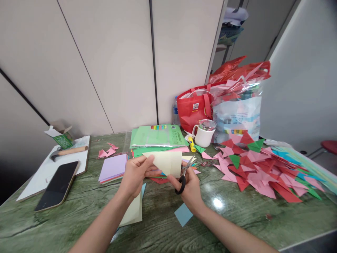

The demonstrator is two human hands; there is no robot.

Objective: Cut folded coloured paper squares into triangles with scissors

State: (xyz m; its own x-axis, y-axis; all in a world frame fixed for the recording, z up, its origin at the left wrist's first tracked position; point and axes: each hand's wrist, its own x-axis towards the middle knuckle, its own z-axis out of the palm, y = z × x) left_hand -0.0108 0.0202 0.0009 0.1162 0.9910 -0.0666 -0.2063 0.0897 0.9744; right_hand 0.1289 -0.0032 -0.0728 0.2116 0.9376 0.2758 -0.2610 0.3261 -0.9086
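Head view, sole feed. I log a cream sheet point(172, 162) held up over the worktop point(158, 228), approx. centre, between both hands. Its long axis runs L–R across my view; the L end tapers to a pt. aimed left, the R end is broader. L hand point(134, 174): closed on the sheet, thumb on the near face by the tapered end. R hand point(191, 186): carrying scissors point(181, 183), black handle at the fingers, thumb by the sheet's lower R edge. Scissors' long axis is steep, blades up and slightly R, just beside the sheet's R end; blade gap too small for me to call.

Surface: green, streaked, glossy, w/ a bright reflection R of centre. Lilac paper stack point(113, 167) lies L of the L hand; green paper packs point(159, 135) lie behind the sheet. A blue square point(183, 214) lies flat, near side of the R hand. Folded pieces point(259, 167), mostly pink and red, heaped at R. White mug point(204, 135) stands upright before a red bag point(193, 109). Far L: phone point(58, 186) and hammer point(70, 151) on a white board point(34, 184).

Room: pale wall panels point(118, 52) w/ dark seams; red stool point(329, 146) partly in frame, far R.
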